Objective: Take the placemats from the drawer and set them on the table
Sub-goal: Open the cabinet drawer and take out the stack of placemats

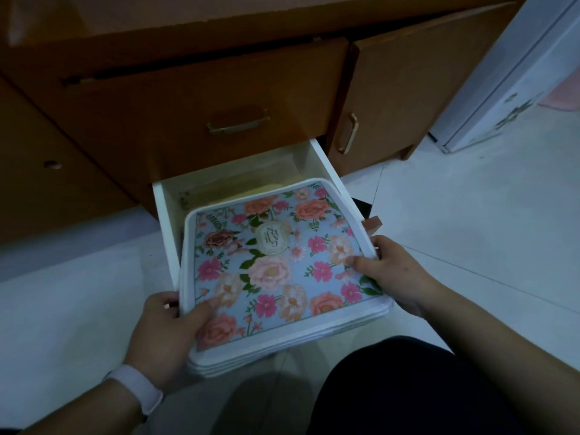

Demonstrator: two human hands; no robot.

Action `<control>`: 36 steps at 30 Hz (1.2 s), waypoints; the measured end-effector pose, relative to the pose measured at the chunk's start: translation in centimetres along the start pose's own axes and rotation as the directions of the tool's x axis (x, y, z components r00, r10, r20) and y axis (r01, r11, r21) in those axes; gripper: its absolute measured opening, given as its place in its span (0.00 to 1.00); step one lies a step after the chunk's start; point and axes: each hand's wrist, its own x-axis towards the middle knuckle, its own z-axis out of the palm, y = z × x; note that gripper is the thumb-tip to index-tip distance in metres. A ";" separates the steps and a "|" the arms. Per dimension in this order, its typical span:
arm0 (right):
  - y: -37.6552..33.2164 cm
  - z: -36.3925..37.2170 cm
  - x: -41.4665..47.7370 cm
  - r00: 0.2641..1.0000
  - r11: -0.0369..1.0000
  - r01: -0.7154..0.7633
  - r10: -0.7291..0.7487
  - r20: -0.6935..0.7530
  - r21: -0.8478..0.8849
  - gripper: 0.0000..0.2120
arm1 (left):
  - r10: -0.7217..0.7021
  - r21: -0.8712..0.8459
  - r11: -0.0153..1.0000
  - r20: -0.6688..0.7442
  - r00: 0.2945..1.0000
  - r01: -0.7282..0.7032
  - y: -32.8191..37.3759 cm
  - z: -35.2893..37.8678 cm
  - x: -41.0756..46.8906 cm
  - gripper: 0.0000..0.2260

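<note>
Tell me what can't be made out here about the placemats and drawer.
Head view only:
- Placemats: exact count, only stacked white edges show.
- Drawer floor: mostly covered by the stack.
- Left hand and right hand: fingertips hidden under the stack.
- Oval label: writing too small and dim.
- Table: outside the frame.

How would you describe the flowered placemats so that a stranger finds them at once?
Find the brown wooden cabinet; under its brass-handled drawer a white drawer stands open. Above it, the left hand and the right hand grip a stack of square white-edged placemats. Only they bear pink and orange flowers on pale blue.
</note>
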 end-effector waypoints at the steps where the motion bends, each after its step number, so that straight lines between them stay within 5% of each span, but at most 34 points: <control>1: 0.0 0.0 0.1 1.000 1.000 0.000 0.000 -0.002 -0.001 0.12 | -0.002 -0.034 0.999 0.025 1.000 0.003 0.4 0.0 0.0 0.13; 9: -1.0 0.0 0.4 0.996 0.995 0.093 -0.093 -0.009 -0.042 0.15 | -0.073 -0.221 0.971 0.086 0.994 0.091 1.9 0.0 0.4 0.12; 16: -5.2 0.8 -2.4 0.965 0.983 0.144 -0.164 -0.204 -0.113 0.16 | 0.123 -0.171 0.979 0.081 0.989 -0.108 6.5 -1.7 0.7 0.16; 36: -34.0 -8.7 -35.8 0.929 0.997 0.052 -0.067 -0.363 -0.050 0.15 | 0.222 -0.088 0.975 0.272 0.936 -0.206 40.6 -9.9 -27.0 0.14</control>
